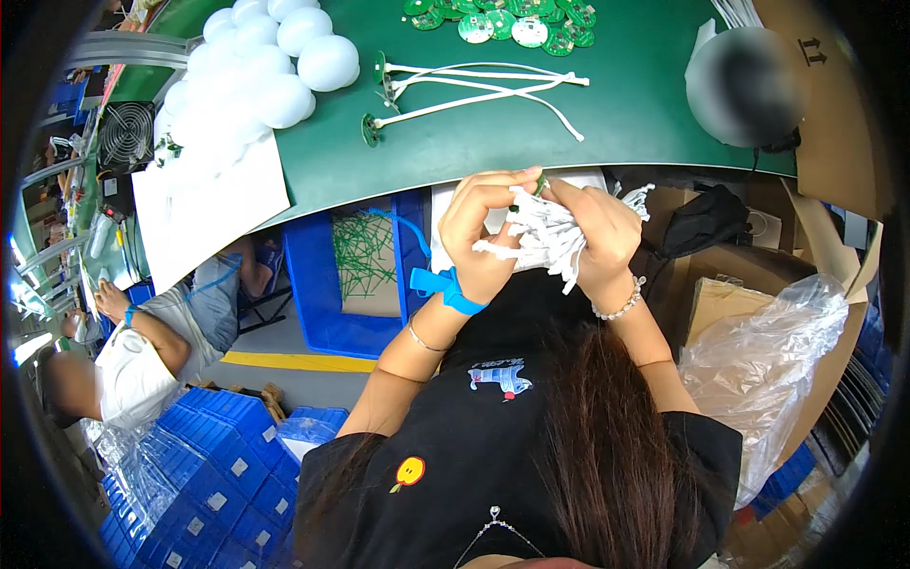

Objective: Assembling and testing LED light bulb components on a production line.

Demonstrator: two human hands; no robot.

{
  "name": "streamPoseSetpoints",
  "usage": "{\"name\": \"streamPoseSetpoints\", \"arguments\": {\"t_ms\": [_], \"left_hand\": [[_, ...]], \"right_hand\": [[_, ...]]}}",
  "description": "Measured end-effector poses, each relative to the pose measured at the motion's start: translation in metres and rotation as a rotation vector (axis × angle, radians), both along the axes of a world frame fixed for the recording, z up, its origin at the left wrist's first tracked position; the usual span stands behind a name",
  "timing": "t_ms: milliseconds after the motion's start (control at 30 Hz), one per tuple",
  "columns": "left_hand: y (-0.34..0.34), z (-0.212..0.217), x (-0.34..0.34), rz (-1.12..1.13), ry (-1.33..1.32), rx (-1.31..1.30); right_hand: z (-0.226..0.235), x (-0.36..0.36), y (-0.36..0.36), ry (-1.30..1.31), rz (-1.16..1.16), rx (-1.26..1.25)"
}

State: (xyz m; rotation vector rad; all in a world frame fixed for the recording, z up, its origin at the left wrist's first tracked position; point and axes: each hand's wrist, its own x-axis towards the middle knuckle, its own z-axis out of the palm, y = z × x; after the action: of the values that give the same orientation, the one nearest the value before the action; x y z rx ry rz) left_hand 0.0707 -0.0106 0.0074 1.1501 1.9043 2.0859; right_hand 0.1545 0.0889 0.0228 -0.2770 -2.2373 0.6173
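My left hand [477,223], with a blue strap at the wrist, is closed, its fingertips pinching a small green circuit board [541,183] at the table's near edge. My right hand [604,226] is wrapped round a bundle of white cables [555,234], whose ends fan out between my palms. Its fingertips also come up close to the little board. Beyond my hands, a few white cables [455,101] lie across the table, joined to round green boards [370,130] at their left ends. Farther back is a pile of loose round circuit boards [477,27].
White domes [329,64] are heaped at the left of the green table [427,156]. A blue crate [318,322] below holds thin green strips. A co-worker [142,370] sits at left near stacked blue bins [218,446]. At right are a black bag [706,220], cardboard and clear plastic film [768,351].
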Motion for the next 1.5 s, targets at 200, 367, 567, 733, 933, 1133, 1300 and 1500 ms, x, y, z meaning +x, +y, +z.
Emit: {"name": "streamPoseSetpoints", "arguments": {"t_ms": [200, 367, 567, 733, 933, 1133, 1300, 1500], "left_hand": [[-0.005, 0.001, 0.0, -0.04, -0.061, -0.033], [-0.013, 0.0, -0.003, -0.04, -0.051, -0.104], [-0.006, -0.008, -0.032, 0.056, 0.034, -0.159], [0.015, 0.014, -0.065, 0.409, 0.357, -0.282], [0.012, 0.005, -0.108, 0.631, 0.624, -0.446], [0.026, -0.002, -0.111, 0.762, 0.837, -0.719], [0.028, 0.001, -0.114, 0.809, 0.817, -0.775], [0.032, 0.003, -0.108, 0.741, 0.749, -0.84]], "right_hand": [[0.009, 0.002, 0.003, -0.048, 0.067, 0.031], [0.007, 0.003, 0.007, -0.118, 0.158, 0.035], [0.003, -0.017, 0.02, -0.267, 0.162, -0.065], [0.005, -0.016, 0.038, 0.299, -0.023, -0.527], [-0.003, 0.022, 0.061, 0.194, -0.402, -0.459], [-0.01, 0.026, 0.059, 0.079, -0.368, -0.466], [-0.017, 0.028, 0.059, -0.198, -0.117, -0.456], [-0.004, 0.0, 0.038, -0.495, 0.208, -0.305]]}}
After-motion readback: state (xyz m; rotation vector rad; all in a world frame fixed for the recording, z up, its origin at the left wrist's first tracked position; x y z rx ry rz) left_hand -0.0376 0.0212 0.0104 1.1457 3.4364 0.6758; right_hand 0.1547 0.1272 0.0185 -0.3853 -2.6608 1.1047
